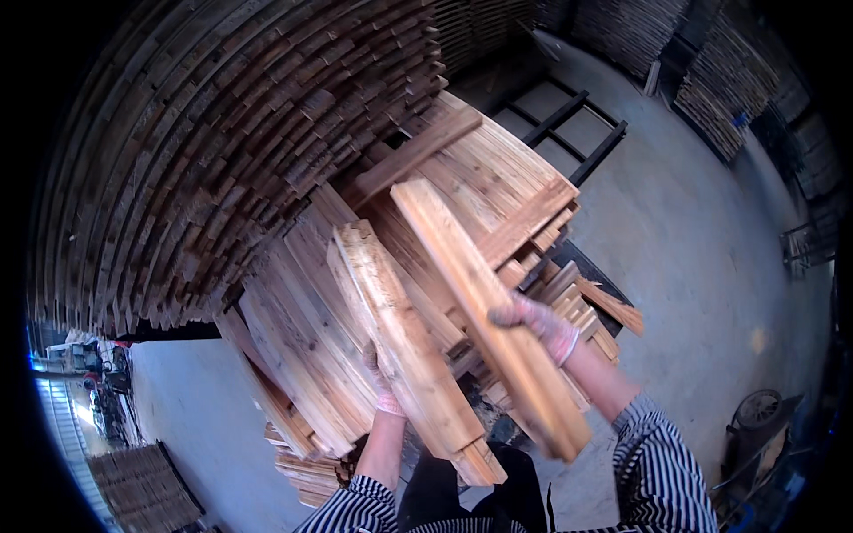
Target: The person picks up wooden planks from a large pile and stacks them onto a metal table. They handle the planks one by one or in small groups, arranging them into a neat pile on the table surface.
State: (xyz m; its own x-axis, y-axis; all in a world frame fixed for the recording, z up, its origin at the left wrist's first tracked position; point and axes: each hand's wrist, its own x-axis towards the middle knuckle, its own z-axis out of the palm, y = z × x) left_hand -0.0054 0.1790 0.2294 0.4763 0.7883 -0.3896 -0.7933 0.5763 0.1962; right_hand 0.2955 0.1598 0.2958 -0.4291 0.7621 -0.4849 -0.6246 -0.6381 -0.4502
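My left hand [384, 387], in a pink and white work glove, is closed on the left side of a small bundle of wooden planks [404, 342] with rough, splintered edges. At least two planks lie together there, their near ends offset. My right hand [544, 329], gloved likewise, grips the right edge of a separate wooden plank [471, 284], its thumb over the top face. This plank is tilted, and its near end is blurred. Both loads slant from upper left to lower right above a pile of boards [306, 311]. Most of my left fingers are hidden beneath the planks.
A tall wall of stacked boards [213, 142] rises at the far left. Crosswise battens [418, 155] lie on the pile. Shorter offcuts [569, 306] sit at its right. A black metal frame [569, 120] stands on the grey floor [675, 258]; a wheeled object [760, 409] is at lower right.
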